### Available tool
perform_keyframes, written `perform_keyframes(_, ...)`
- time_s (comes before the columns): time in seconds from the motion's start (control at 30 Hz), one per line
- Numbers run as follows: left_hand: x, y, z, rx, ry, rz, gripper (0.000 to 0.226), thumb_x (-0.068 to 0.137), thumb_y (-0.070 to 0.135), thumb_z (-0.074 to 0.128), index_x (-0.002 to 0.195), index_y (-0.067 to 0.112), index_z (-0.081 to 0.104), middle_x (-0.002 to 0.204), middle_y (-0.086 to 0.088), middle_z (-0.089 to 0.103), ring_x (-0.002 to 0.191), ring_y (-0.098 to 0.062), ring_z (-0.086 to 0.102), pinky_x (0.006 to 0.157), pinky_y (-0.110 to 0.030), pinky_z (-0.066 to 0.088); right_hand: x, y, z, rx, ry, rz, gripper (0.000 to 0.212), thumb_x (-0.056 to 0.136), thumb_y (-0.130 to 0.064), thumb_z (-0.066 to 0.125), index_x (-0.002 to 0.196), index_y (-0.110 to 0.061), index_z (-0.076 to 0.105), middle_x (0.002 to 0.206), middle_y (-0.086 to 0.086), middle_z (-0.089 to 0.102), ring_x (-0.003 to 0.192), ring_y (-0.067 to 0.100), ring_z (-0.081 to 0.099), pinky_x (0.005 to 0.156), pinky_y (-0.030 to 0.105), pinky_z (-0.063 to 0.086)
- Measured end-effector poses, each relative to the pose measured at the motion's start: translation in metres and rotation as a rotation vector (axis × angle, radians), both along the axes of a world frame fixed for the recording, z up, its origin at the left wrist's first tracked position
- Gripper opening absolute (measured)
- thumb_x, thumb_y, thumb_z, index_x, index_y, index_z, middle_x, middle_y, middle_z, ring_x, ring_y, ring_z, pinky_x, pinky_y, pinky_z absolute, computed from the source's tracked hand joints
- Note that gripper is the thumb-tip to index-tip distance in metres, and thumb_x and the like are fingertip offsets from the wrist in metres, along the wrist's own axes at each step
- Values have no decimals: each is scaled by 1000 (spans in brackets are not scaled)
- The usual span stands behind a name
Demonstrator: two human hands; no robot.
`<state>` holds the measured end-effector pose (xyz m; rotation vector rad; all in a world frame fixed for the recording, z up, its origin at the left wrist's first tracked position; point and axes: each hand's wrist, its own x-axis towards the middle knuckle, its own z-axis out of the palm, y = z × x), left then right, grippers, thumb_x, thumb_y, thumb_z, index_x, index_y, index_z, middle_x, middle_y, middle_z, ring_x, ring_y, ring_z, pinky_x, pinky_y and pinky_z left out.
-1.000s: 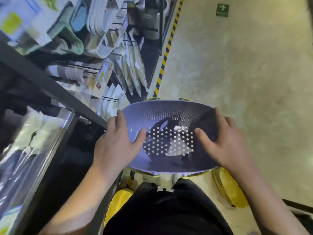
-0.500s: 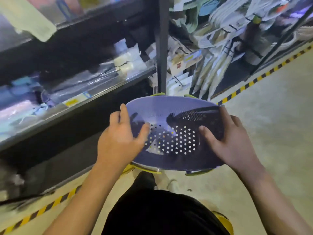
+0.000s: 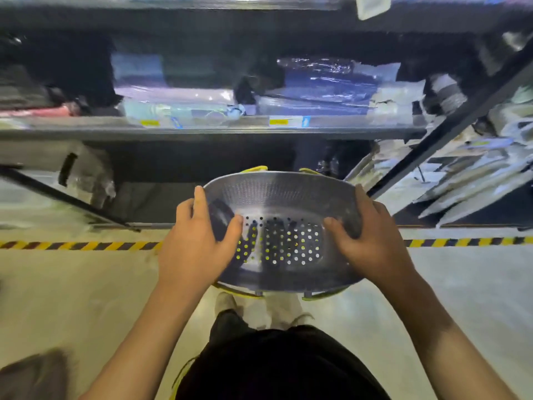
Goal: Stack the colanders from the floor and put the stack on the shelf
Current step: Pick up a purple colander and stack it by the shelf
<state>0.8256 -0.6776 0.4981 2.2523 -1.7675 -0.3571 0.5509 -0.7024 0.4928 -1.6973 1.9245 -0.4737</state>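
I hold a stack of colanders (image 3: 281, 226) in front of me at waist height, over the floor. The top one is grey-purple with holes in its base, and yellow-green rims of others show under it at the front and back. My left hand (image 3: 196, 241) grips the left rim, thumb inside the bowl. On the right rim, my right hand (image 3: 366, 241) grips the same way. The dark metal shelf (image 3: 219, 129) stands straight ahead, its lower bay just beyond the stack's far rim.
Plastic-wrapped goods (image 3: 178, 105) fill the middle shelf board. A cardboard box (image 3: 80, 171) sits at the left of the bottom bay. Packaged items (image 3: 473, 168) hang on the neighbouring rack to the right. Yellow-black tape (image 3: 80, 245) runs along the floor before the shelf.
The view has swung from the aisle floor round to face the shelf squarely. Both hands kept their grip on the stack, which now points at the lower bay.
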Motion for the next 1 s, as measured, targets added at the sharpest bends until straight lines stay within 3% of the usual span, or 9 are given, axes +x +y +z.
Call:
perform_keyframes(0.07, 31, 1, -7, 15, -3, 1, 89, 89, 64, 52, 154, 7, 29, 141, -16, 47, 104, -41, 63, 67, -41, 49, 34, -6, -5, 25, 0, 23, 84, 84, -59, 62, 152, -20, 31, 139, 17, 48, 126, 33, 49, 101, 48, 44)
perform_keyframes(0.27, 113, -11, -49, 85, -2, -11, 95, 86, 72, 44, 155, 11, 21, 141, -12, 46, 102, -36, 63, 68, -39, 51, 111, -15, -45, 74, -27, 24, 84, 85, -60, 60, 152, -18, 30, 128, 10, 58, 116, 30, 56, 94, 45, 48)
perform_keyframes(0.37, 138, -24, -84, 115, 23, 5, 96, 84, 75, 42, 156, 15, 18, 139, -8, 45, 106, -33, 61, 71, -39, 51, 138, -23, -79, 119, -118, -54, 86, 79, -66, 61, 150, -23, 36, 123, 3, 57, 106, 18, 62, 82, 12, 47)
perform_keyframes(0.4, 143, -29, -98, 131, 32, 12, 95, 85, 75, 42, 156, 16, 17, 139, -8, 44, 106, -33, 61, 71, -39, 51, 142, -27, -93, 115, -106, -38, 85, 78, -67, 60, 148, -22, 37, 118, 2, 57, 99, 15, 63, 77, 11, 48)
perform_keyframes(0.5, 153, -42, -150, 176, 35, 25, 97, 86, 75, 40, 157, 15, 14, 143, -11, 41, 109, -38, 60, 72, -41, 50, 154, -40, -139, 157, -8, 48, 91, 83, -69, 53, 153, -16, 27, 125, 15, 56, 105, 33, 62, 83, 42, 55)
perform_keyframes(0.57, 153, -50, -193, 231, 45, 51, 98, 86, 75, 40, 158, 15, 11, 150, -13, 37, 117, -40, 56, 76, -44, 50, 160, -48, -180, 192, 24, 16, 96, 84, -69, 54, 156, -16, 19, 135, 19, 49, 115, 38, 56, 93, 48, 51)
perform_keyframes(0.7, 150, -63, -296, 329, 122, 69, 96, 87, 71, 46, 157, 17, 10, 153, -13, 33, 127, -40, 49, 90, -49, 49, 164, -62, -282, 309, 45, 2, 96, 87, -67, 55, 158, -21, 10, 148, 16, 36, 130, 39, 46, 104, 47, 43)
perform_keyframes(0.8, 150, -73, -377, 434, 155, 94, 94, 88, 64, 53, 158, 18, 9, 154, -11, 29, 129, -38, 48, 98, -48, 47, 159, -75, -365, 402, 54, -8, 93, 86, -66, 58, 157, -26, 13, 145, 13, 39, 126, 38, 49, 102, 47, 44)
perform_keyframes(1.0, 149, -90, -503, 326, 164, 45, 91, 91, 57, 57, 157, 10, 14, 150, -16, 34, 122, -41, 52, 87, -48, 50, 153, -93, -494, 306, 22, 19, 78, 87, -45, 62, 152, -22, 27, 125, 14, 49, 111, 35, 54, 95, 34, 42)
